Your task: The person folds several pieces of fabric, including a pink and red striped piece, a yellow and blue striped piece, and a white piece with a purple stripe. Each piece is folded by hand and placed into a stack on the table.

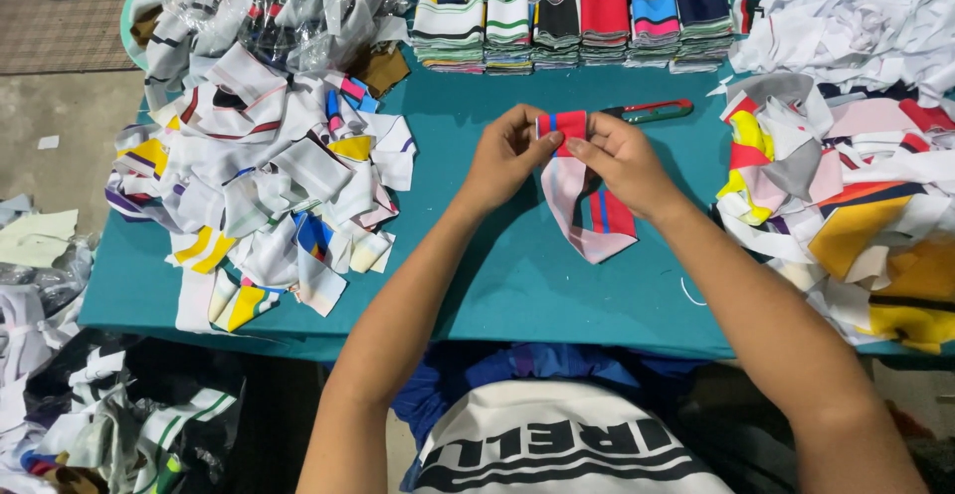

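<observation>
Sorting our way from the left, we see a loose heap of striped fabric pieces lying unfolded on the teal bench, with a plastic bag of more pieces behind it. Our left hand pinches the upper left edge of a red, blue and pink striped collar strip, thumb and fingers closed on it. The strip sits at the middle of the bench, its top folded over between both hands and its tail lying on the surface toward us. Our right hand grips the upper right edge the same way, fingers narrow on the fold. Both forearms reach forward and angle inward, wrists low over the bench. Just behind the hands lie red-handled scissors. Neat folded stacks along the far edge suggest a good share is finished, while the tangled scrap pile at right and the heap at left look like plenty left, we judge.
</observation>
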